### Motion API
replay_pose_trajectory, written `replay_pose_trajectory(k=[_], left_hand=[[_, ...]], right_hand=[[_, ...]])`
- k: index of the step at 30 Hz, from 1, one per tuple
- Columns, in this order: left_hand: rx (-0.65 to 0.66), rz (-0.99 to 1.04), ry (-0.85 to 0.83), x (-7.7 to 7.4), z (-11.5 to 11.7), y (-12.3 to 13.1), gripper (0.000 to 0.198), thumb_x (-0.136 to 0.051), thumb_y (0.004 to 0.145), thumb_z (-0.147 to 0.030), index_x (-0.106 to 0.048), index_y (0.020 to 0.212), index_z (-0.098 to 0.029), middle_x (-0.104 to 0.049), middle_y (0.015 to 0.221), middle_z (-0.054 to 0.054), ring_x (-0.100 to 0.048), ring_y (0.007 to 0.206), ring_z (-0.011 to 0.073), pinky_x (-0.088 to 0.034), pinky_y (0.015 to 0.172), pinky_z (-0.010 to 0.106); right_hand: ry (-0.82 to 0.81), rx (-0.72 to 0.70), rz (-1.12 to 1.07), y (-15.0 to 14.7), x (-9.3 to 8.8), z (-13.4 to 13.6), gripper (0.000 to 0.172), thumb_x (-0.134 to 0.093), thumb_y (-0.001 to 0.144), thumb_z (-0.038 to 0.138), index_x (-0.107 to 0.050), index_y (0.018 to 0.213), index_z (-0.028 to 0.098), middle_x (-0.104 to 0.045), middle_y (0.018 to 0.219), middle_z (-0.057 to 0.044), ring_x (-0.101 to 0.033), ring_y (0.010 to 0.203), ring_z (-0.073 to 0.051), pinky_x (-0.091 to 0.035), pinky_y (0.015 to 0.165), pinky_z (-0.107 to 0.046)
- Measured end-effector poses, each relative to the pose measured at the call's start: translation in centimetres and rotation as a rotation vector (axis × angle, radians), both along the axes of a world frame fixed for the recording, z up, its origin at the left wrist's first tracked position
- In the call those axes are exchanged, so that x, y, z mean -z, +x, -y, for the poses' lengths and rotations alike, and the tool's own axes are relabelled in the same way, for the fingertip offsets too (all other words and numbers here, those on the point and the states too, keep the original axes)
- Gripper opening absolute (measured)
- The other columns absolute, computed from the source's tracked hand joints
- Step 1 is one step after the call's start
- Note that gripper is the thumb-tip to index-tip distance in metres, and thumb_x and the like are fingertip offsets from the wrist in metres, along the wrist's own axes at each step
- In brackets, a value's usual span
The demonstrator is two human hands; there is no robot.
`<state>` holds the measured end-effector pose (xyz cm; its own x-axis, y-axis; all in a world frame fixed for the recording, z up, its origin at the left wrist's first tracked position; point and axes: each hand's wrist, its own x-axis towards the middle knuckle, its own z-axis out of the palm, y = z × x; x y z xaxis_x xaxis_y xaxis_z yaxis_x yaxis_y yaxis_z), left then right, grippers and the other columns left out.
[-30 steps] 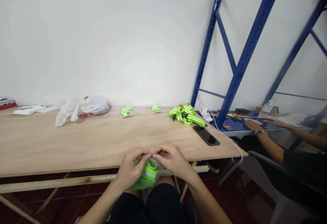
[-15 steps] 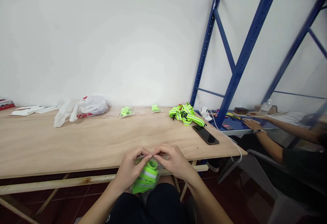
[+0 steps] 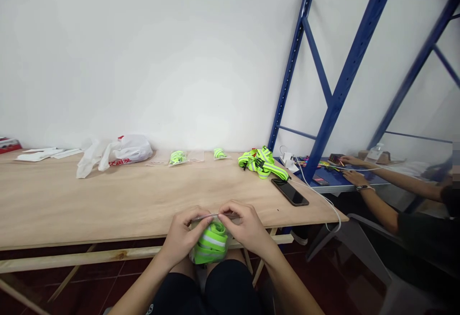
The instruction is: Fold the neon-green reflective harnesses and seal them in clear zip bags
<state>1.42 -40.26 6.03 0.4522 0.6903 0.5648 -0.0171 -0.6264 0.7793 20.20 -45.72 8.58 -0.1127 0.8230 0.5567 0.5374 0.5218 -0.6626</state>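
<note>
Low in the middle of the frame, the left hand (image 3: 185, 236) and the right hand (image 3: 244, 228) meet over the near edge of the wooden counter (image 3: 108, 200), each with its fingers pinched together on the top edge of a clear plastic bag (image 3: 215, 217). Inside the bag sits a rolled neon-green strap (image 3: 211, 243) with a grey reflective stripe; it hangs just below the counter edge, above the person's lap, with the left palm cupped against its side. Fingertips of the two hands almost touch along the bag's top strip. Farther back on the counter, towards the centre right, lies a loose heap of green straps (image 3: 261, 161), and just beside it, nearer the right corner, a dark phone (image 3: 289, 191) lies flat with a white cable (image 3: 316, 192) running past it and over the counter edge. Along the wall stand two small bagged straps (image 3: 177, 157) (image 3: 220, 153), well apart from the hands, and to the left of them a crumpled white carrier bag (image 3: 120, 152) with red print. Flat white packets (image 3: 46, 153) lie at the far left. At the right of the frame a blue metal rack (image 3: 334, 99) rises, and another person's arms (image 3: 373, 195) reach over a blue desk (image 3: 330, 180) there.
</note>
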Motion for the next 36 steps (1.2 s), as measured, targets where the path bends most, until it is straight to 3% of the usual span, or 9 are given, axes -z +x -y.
replay_pose_trajectory(k=[7,16,29,36], left_hand=[[0.016,-0.055,0.069,0.2,0.4,-0.3,0.025,-0.058,0.094,-0.030,-0.070,0.078,-0.016,-0.073,0.076,0.006,-0.067,0.073,0.0168,-0.052,0.069,0.025],[0.050,-0.005,-0.077,-0.5,0.2,-0.4,0.023,-0.066,0.089,-0.035,-0.080,0.088,-0.017,-0.079,0.088,0.008,-0.073,0.081,0.0211,-0.058,0.072,0.027],[0.082,-0.004,-0.139,0.1,-0.2,-0.8,0.027,-0.062,0.092,-0.038,-0.081,0.095,-0.019,-0.079,0.089,0.007,-0.073,0.082,0.0218,-0.057,0.072,0.027],[0.093,-0.049,-0.031,-0.2,-0.3,-1.1,0.030,-0.058,0.095,-0.037,-0.082,0.092,-0.019,-0.076,0.079,0.006,-0.070,0.077,0.0204,-0.053,0.067,0.025]], right_hand=[[-0.175,-0.127,-0.068,0.0,0.2,0.1,0.010,-0.063,0.087,0.024,-0.070,0.084,0.018,-0.073,0.080,-0.002,-0.067,0.076,-0.015,-0.052,0.069,-0.023],[0.021,-0.019,0.011,0.1,-0.1,0.3,0.014,-0.060,0.089,0.021,-0.070,0.079,0.019,-0.072,0.075,-0.001,-0.065,0.071,-0.015,-0.047,0.068,-0.023],[-0.059,-0.033,0.074,0.7,0.1,0.3,0.026,-0.053,0.095,0.027,-0.073,0.082,0.018,-0.071,0.070,-0.001,-0.060,0.065,-0.013,-0.042,0.060,-0.022],[-0.095,-0.059,-0.051,0.3,0.4,-0.1,0.017,-0.061,0.088,0.025,-0.074,0.079,0.018,-0.074,0.076,-0.003,-0.065,0.069,-0.015,-0.048,0.065,-0.022]])
